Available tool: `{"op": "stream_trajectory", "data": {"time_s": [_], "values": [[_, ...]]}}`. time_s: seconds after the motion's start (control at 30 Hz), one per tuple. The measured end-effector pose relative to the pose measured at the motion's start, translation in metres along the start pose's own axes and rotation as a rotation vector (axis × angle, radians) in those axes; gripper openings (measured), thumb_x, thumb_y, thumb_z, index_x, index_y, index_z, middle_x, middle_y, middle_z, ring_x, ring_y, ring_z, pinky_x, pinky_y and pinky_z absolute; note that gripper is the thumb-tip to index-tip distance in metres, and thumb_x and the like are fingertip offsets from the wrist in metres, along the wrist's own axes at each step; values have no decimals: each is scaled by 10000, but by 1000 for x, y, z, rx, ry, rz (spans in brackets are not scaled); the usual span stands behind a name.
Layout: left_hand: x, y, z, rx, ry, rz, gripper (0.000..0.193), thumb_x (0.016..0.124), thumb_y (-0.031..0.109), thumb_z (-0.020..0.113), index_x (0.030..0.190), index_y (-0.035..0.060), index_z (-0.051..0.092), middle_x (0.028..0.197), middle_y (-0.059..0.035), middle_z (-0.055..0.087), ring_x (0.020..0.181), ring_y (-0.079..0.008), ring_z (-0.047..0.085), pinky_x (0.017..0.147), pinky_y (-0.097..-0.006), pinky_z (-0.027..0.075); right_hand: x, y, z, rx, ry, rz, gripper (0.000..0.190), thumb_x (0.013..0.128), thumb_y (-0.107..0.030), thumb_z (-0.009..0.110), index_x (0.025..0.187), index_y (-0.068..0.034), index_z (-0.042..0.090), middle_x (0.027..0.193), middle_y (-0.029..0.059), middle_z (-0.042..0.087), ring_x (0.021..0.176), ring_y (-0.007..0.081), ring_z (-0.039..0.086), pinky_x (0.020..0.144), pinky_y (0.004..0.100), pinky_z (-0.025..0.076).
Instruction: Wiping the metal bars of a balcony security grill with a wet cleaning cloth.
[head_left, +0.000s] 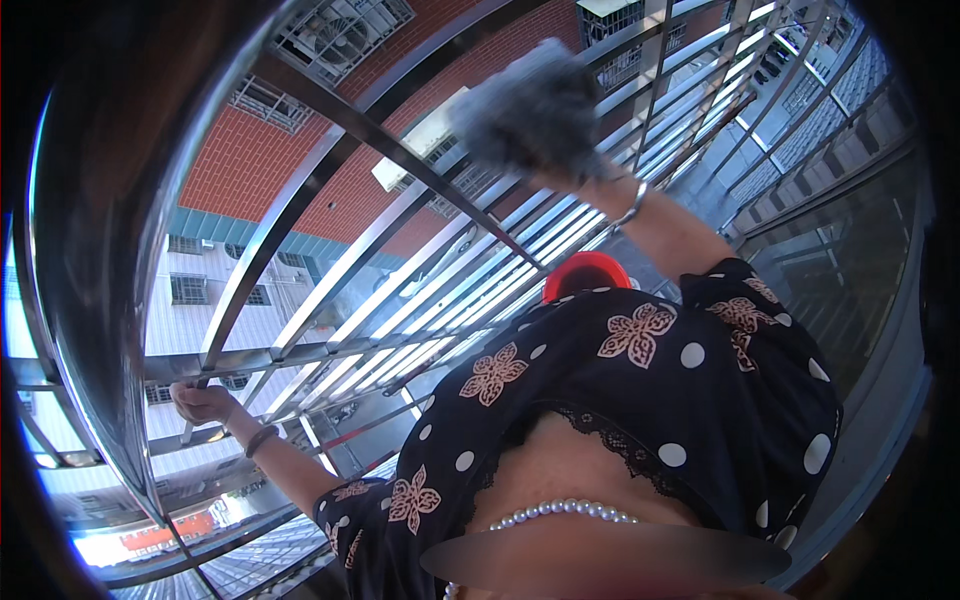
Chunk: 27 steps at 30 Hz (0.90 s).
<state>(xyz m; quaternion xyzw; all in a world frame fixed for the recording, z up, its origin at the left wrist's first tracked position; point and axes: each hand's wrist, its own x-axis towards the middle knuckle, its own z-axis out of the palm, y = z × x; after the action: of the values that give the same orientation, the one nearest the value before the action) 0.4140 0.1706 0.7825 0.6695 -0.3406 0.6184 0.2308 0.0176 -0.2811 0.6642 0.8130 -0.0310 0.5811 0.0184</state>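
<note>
My right hand (576, 174) is raised in front of me at upper centre, with a blurred grey cloth (529, 105) bunched in it. The cloth hides most of the fingers. It appears close to the stainless steel bars of a window cage (442, 184), but whether it touches them I cannot tell. At the lower left my left hand (201, 403) is curled around a thin metal bar (187, 431), just below a horizontal rail (240, 361). A bangle is on the right wrist, and a dark bracelet circles the left.
A red bucket (586, 259) stands low in front of my body, partly hidden by my clothing. Thick polished metal (101, 337) curves along the left. A glass pane (817, 277) lies on the right. Beyond the bars are a red brick wall (251, 165) and a street far below.
</note>
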Motion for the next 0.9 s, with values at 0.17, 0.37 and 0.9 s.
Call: {"op": "stream_trajectory", "data": {"time_s": [0.17,0.37,0.9], "values": [[0,17,-2,-17,-15,3,498,1034,343,241,661,64,418,581,-91,446,513,-299,458,516,-437,348,-22,-42,78,986,-110,529,373,850,-167,721,1200,-110,607,1174,86,646,1099,213,646,1024,345,518],[-6,-2,-9,-2,-34,4,482,1031,335,248,698,59,460,634,-100,493,571,-315,493,562,-433,378,-21,-49,16,270,-18,70,469,791,-217,781,1214,-108,612,1305,90,566,1247,239,543,1094,405,449],[-13,-28,-10,59,-170,-173,529,1027,380,279,739,51,577,673,-104,588,572,-279,536,536,-406,423,-129,73,8,116,-357,285,690,708,-49,766,1330,-200,508,1260,145,542,1175,347,517,987,447,429]]}}
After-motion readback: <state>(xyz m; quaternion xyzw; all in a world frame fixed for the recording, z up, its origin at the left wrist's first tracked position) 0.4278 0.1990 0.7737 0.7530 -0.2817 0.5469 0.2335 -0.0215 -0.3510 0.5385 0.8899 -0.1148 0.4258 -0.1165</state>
